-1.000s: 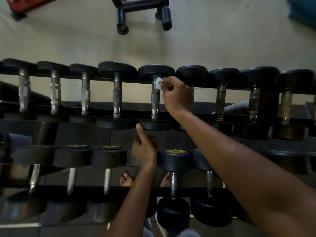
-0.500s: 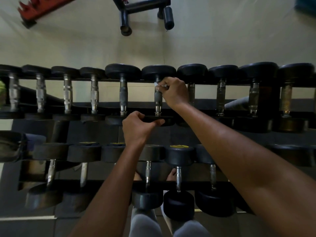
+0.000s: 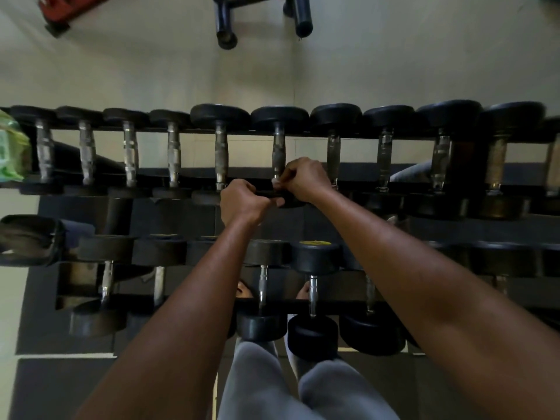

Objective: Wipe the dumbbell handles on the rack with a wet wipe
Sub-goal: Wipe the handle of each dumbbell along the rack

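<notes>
Green packet (image 3: 12,150): far left edge of the frame, at the end of the upper row; blurred, label unreadable.
Rack (image 3: 91,130): two tiers of black-headed dumbbells running across the frame — upper row at mid-height, lower row below it.
Left hand (image 3: 242,203): centre of the frame, grip curled round the near head of a dumbbell on the upper row, thumb pointing right.
Dumbbell handle (image 3: 278,153): sixth from the left in the upper row, chrome, just above both hands.
Wet wipe (image 3: 276,180): a small white scrap at the lower end of that handle, mostly hidden by fingers.
Right hand (image 3: 304,178): just right of centre, grip closed on the wipe — pinching it against the handle's base.
Grey trousers (image 3: 257,386): bottom centre, between the forearms.
</notes>
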`<state>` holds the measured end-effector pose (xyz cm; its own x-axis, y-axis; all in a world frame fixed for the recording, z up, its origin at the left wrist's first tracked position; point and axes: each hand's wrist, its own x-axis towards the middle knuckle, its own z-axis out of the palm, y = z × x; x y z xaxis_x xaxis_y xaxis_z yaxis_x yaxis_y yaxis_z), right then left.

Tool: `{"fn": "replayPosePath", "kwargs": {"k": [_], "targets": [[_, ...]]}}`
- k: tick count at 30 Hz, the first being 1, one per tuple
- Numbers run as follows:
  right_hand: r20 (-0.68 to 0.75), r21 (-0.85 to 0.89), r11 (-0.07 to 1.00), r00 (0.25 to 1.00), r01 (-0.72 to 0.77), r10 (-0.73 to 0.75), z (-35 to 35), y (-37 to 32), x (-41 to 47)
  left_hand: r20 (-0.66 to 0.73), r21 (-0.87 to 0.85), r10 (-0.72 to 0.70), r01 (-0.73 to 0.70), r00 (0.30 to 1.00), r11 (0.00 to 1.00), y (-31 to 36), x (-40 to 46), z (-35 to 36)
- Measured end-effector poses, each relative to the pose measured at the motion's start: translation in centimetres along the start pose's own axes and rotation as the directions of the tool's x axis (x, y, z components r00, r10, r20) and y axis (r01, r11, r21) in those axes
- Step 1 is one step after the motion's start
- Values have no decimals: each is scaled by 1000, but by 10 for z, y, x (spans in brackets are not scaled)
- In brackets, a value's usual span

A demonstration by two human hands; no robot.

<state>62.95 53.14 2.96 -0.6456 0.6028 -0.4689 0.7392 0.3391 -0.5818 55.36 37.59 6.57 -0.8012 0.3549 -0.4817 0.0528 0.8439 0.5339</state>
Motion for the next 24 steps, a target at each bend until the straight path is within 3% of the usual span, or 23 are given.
{"fn": "replayPosePath", "kwargs": {"k": [15, 24], "targets": [[180, 231, 914, 938, -333, 297, -3, 9, 25, -16, 48, -60, 60, 998, 997, 9, -3, 3], [204, 632, 677, 924, -377, 324, -19, 5, 42, -17, 10, -57, 57, 998, 998, 3, -2, 5]]}}
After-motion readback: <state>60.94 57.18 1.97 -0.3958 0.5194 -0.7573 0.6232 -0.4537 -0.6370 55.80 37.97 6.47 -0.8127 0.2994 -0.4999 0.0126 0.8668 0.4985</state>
